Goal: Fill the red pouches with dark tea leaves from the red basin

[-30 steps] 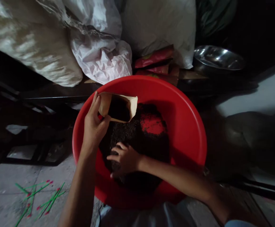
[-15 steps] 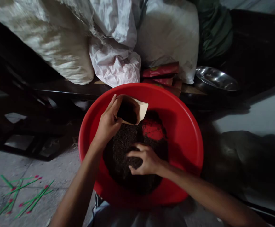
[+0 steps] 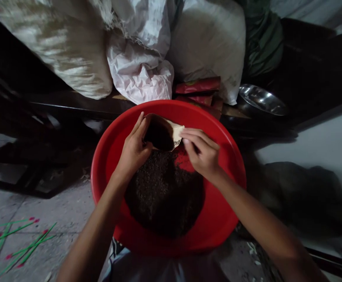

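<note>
My left hand [image 3: 135,147] is wrapped round the left side of a paper bag [image 3: 177,135], which it holds tilted over the red basin [image 3: 225,203]. The bag's mouth faces me, and dark loose material like tea leaves or soil fills the inside. At the bag's right edge, my right hand [image 3: 201,150] pinches the pale paper flap between thumb and fingers. Below both hands a heap of the same dark crumbly material [image 3: 161,196] covers the basin's bottom.
Large white sacks [image 3: 209,43] stand behind the basin, with folded red packets [image 3: 198,86] before them. A metal bowl [image 3: 263,100] sits at the back right. Green sticks with red tips [image 3: 31,248] lie on the floor at left.
My right hand has risen from the heap, where it held a handful of dark material, to the bag's right edge. That handful is gone from it. My left hand still holds the bag.
</note>
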`<state>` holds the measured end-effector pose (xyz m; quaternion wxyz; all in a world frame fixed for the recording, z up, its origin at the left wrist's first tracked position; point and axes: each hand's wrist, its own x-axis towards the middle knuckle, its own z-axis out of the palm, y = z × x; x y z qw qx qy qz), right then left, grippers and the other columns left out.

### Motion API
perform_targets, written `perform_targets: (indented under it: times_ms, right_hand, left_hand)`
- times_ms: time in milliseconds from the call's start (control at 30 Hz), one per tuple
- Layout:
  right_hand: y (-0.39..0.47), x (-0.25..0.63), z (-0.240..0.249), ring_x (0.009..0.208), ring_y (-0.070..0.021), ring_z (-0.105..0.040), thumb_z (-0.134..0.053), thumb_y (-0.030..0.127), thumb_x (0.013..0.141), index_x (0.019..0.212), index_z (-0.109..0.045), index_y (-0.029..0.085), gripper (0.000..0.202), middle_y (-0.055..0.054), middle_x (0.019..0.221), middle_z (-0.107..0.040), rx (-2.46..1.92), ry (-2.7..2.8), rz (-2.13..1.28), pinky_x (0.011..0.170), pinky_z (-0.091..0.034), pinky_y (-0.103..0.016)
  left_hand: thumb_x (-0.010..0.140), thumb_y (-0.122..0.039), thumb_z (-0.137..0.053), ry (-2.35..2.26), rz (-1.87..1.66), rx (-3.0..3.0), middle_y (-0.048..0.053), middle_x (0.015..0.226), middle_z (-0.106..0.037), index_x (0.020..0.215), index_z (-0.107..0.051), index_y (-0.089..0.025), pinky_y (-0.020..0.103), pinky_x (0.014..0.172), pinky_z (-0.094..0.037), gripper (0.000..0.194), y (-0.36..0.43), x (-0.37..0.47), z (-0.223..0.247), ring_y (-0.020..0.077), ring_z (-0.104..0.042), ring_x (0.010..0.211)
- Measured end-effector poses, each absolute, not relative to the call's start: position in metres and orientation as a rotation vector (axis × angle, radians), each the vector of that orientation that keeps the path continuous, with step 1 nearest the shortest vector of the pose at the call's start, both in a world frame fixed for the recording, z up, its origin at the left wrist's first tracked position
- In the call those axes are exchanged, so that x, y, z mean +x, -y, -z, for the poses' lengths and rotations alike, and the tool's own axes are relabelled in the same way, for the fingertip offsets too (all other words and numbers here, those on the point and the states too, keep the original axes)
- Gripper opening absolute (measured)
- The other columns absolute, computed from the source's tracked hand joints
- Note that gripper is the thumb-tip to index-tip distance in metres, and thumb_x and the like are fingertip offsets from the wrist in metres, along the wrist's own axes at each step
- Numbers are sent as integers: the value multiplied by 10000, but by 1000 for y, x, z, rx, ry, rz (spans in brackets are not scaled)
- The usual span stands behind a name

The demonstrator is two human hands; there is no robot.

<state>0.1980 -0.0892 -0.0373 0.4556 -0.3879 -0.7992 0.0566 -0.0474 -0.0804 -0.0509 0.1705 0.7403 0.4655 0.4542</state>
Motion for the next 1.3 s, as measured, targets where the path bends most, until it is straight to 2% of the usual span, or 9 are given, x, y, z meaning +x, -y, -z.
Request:
perform_targets:
  times_ms: [200,300,400,567,667,767,900,1100,1300]
  right_hand:
    - [172,270,181,1203,-334,-704,-542,579,965,1220,-715,220,473,-145,1194,-758,-1938,1590,-719,1081,-548,-591]
    - [211,251,241,1212,-331,-702,-450,584,990,1277,-688,231,514,-166,1233,-725,-2023,1497,-771,1044,-577,-570]
    - [236,208,254,1423,-354,-574,-411,557,1036,1504,-546,230,587,-207,1487,-585,-2047,1453,-744,1161,-491,-618]
    - [250,161,219,1629,-463,-240,-704,574,912,1679,-288,298,915,-162,1781,-188,-1901,1871,-793,1245,-358,-725]
    - [248,152,199,1584,-543,-275,-882,561,743,1661,-353,298,1091,-177,1800,-102,-1733,2145,-784,1211,-369,-763]
    - [236,148,187,1523,-538,-389,-882,504,775,1582,-514,337,903,-144,1794,-190,-1541,2483,-852,1136,-475,-722]
    - [213,156,178,1429,-453,-547,-884,363,810,1424,-678,357,648,-108,1655,-481,-1291,2765,-926,1035,-602,-588]
    - [166,173,97,1227,-232,-704,-852,274,797,1150,-762,237,366,-95,1379,-657,-933,2163,-668,1084,-591,-344]
    - [72,155,3,1360,-272,-630,-698,223,958,1312,-705,213,354,-117,1446,-649,-944,2321,-317,1190,-515,-476]
  left_hand:
    - [768,-8,-568,-1320,-1357,2060,18,1756,-345,1638,-442,-287,487,1344,-298,923,80,-50,54,294,-344,1614]
    - [768,6,-572,-1317,-1346,2047,-4,1750,-358,1627,-455,-312,486,1349,-289,924,79,-46,53,290,-333,1620]
    - [785,-6,-591,-1322,-1337,2027,-21,1754,-350,1623,-458,-337,507,1350,-281,911,80,-43,53,305,-313,1626]
    - [786,-14,-588,-1315,-1296,2061,9,1759,-344,1646,-427,-302,508,1344,-291,921,82,-47,53,307,-322,1621]
    - [779,-7,-603,-1333,-1287,2069,-1,1754,-356,1637,-443,-310,503,1345,-292,924,80,-50,52,315,-316,1622]
    - [763,16,-612,-1337,-1279,2072,-6,1748,-367,1626,-465,-309,482,1355,-269,933,76,-50,49,311,-323,1620]
    - [738,33,-616,-1349,-1239,2090,24,1743,-372,1613,-490,-281,474,1350,-272,938,72,-50,46,310,-354,1608]
    - [745,19,-591,-1365,-1182,2156,48,1748,-363,1628,-462,-266,486,1331,-304,937,80,-51,45,308,-366,1601]
    - [723,12,-594,-1306,-1168,2164,59,1764,-311,1645,-442,-256,438,1323,-344,972,80,-49,40,292,-343,1614]
